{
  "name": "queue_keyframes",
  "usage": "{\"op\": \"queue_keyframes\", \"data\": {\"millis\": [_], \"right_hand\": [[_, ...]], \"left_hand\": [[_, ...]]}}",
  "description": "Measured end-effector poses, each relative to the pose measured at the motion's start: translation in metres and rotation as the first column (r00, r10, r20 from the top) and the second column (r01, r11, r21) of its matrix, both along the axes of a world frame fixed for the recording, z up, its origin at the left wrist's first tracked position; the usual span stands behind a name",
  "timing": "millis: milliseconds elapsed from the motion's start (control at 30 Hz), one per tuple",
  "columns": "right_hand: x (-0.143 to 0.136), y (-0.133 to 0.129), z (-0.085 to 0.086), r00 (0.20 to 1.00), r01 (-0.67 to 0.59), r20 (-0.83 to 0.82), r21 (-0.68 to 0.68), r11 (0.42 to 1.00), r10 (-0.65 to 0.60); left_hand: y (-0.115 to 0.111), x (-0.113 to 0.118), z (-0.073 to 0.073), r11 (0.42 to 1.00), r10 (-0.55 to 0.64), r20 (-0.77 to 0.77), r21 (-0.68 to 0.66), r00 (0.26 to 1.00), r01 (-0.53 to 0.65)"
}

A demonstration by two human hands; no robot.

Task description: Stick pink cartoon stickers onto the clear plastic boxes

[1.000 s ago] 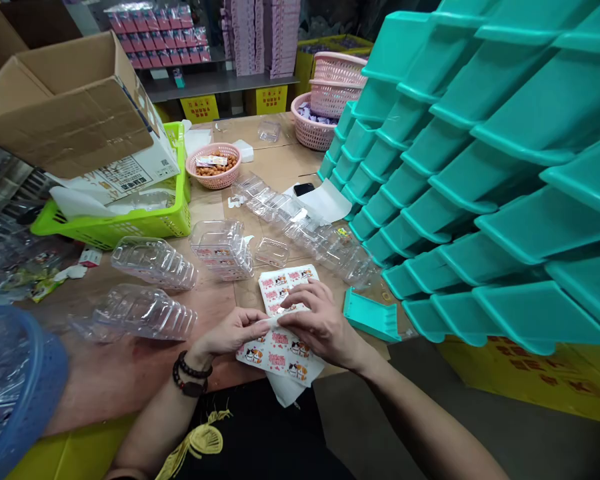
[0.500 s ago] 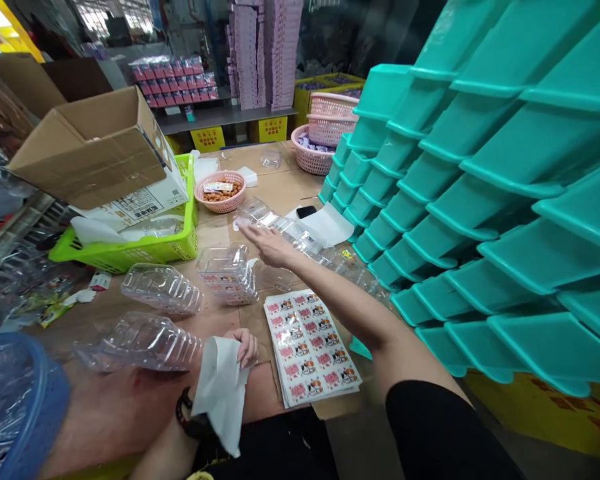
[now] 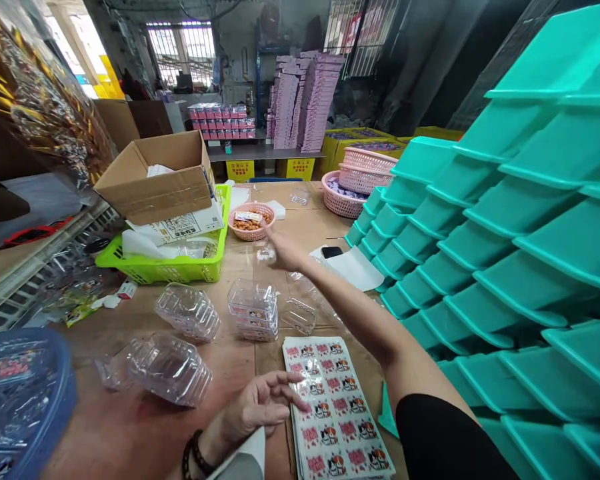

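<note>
My left hand [image 3: 267, 405] has its fingers apart over the left edge of a stack of sticker sheets [image 3: 337, 407] printed with cats and pink lettering. Below that palm a piece of white paper [image 3: 245, 459] is partly visible; whether it touches the hand is unclear. My right hand [image 3: 284, 252] is stretched far forward with fingers apart, near the pink basket of brown pieces [image 3: 250, 230]. Close to its fingertips lies a clear plastic piece [image 3: 264, 254]. Stacked clear containers with stickers [image 3: 253, 310] and a single clear container [image 3: 299, 316] stand between the hands.
Nested clear containers [image 3: 187, 310] and an open one [image 3: 170, 367] lie at left, beside a blue tub [image 3: 63, 400]. A green basket [image 3: 205, 270] holds a cardboard box [image 3: 155, 193]. Teal bins [image 3: 480, 253] tower at right, near a phone [image 3: 331, 252] on white paper.
My left hand has moved right from gripping the white paper to spread fingers over the sticker sheets. My right hand has left the row of clear containers. The view has tilted up.
</note>
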State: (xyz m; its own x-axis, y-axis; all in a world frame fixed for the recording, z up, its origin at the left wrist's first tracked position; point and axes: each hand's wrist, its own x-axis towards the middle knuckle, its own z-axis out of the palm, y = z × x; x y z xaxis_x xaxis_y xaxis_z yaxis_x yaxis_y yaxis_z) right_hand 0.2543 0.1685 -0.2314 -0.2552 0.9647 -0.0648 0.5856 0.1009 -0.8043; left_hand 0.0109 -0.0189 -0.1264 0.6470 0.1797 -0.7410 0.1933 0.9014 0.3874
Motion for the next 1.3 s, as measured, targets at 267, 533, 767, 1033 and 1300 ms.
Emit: {"op": "queue_keyframes", "data": {"millis": [267,533,767,1033,1300], "right_hand": [[0.054,-0.14,0.115,0.918,0.237,-0.284,-0.166,0.957,-0.276],[0.033,-0.221,0.127,0.936,0.262,-0.192,-0.185,0.947,-0.297],[0.035,-0.237,0.148,0.713,0.643,-0.308,-0.072,0.762,-0.63],[0.002,-0.231,0.146,0.73,0.313,-0.492,-0.377,0.872,-0.475],[-0.014,-0.22,0.136,0.611,0.241,-0.538,-0.573,0.783,-0.581]], "left_hand": [[0.017,0.043,0.022,0.95,0.143,-0.054,0.288,0.988,-0.122],[0.007,0.051,0.031,0.954,0.296,-0.088,-0.028,0.951,-0.3],[0.007,0.045,0.026,0.914,0.392,-0.029,-0.1,0.919,-0.393],[0.004,0.039,0.017,0.903,0.388,-0.109,-0.153,0.915,-0.401],[0.004,0.03,0.016,0.916,0.368,-0.104,-0.133,0.924,-0.38]]}}
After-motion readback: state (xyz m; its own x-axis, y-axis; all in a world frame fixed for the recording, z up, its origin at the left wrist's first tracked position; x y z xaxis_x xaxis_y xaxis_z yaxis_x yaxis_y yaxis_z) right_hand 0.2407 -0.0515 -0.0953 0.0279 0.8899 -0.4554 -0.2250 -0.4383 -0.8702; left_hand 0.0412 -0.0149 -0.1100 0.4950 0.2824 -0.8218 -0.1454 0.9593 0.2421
